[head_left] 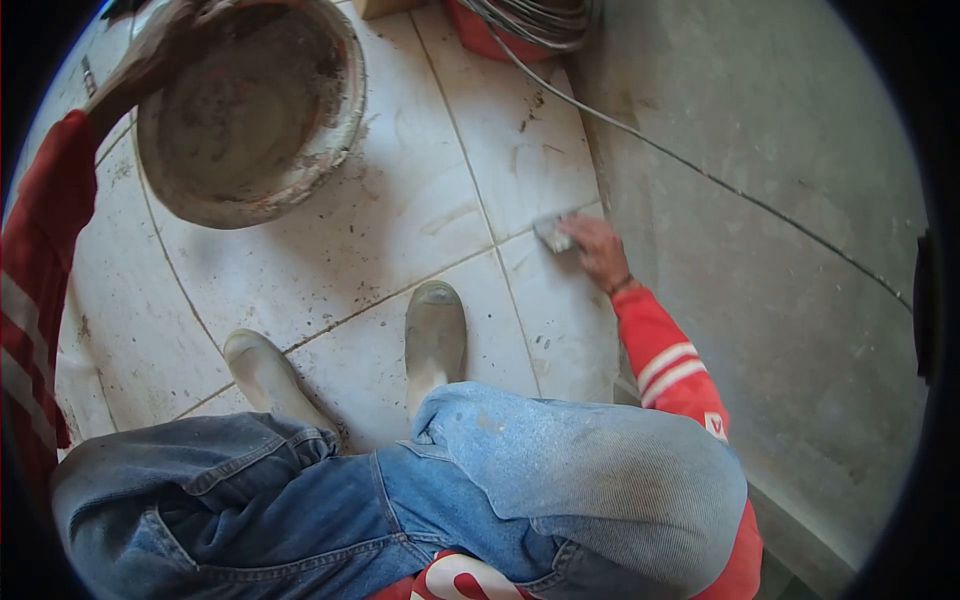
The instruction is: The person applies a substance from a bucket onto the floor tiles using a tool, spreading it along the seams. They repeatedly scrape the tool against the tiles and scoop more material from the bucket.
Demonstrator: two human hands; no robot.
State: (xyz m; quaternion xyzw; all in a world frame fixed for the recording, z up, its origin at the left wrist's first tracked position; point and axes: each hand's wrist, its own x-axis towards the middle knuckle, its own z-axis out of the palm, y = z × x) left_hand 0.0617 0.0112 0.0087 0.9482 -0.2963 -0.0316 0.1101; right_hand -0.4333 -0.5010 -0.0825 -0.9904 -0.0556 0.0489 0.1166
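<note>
My left hand [178, 35] grips the rim of a round, mortar-caked basin [250, 115] at the upper left. The basin's inside faces me, coated in grey-brown residue, and its rim is rough with dried material. At the right, my right hand [600, 250] is closed over a small grey-white piece [553, 233], possibly a sponge or rag. That piece is pressed to the white floor tile [540, 285] near the foot of the wall. Its exact kind is blurred.
A grey plastered wall [760, 250] rises along the right. From a red container [480, 35] with coiled cable [545, 20], one strand [700, 175] runs across the wall. My rubber boots [436, 330] stand on speckled, dirty tiles.
</note>
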